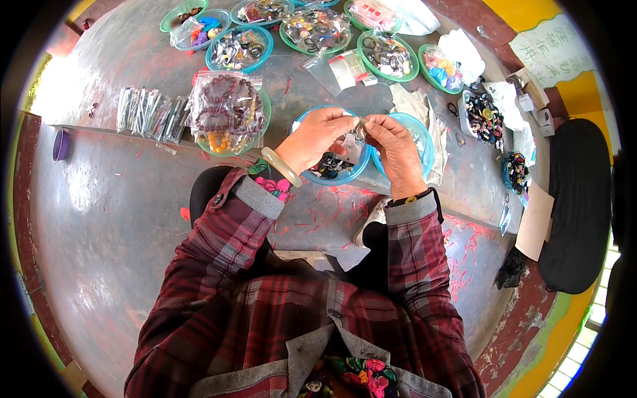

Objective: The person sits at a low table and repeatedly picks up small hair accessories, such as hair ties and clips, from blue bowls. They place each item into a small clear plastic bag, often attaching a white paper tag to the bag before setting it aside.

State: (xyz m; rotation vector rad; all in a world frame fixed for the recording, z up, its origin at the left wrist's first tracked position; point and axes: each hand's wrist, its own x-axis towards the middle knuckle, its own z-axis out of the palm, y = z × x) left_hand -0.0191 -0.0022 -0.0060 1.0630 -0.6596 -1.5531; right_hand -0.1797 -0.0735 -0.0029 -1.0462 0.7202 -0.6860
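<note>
My left hand (320,136), with a pale bangle at the wrist, and my right hand (396,149), with a dark band at the wrist, meet fingertip to fingertip. Both are closed in a pinch on something small, mostly hidden by the fingers. Just below the fingertips shows a pale card-like piece (352,147); whether it is attached to what I pinch, I cannot tell. Under my left hand stands a blue basin (345,178) of small dark pieces. A second blue basin (428,158) sits partly behind my right hand.
Left of my hands, a green basin (267,119) bears bagged bead bracelets (225,106). Bagged thin strips (152,114) lie farther left. Several basins of small goods line the back, including a green-rimmed one (415,63). At right are a white tub (464,119) and a black cushion (576,205).
</note>
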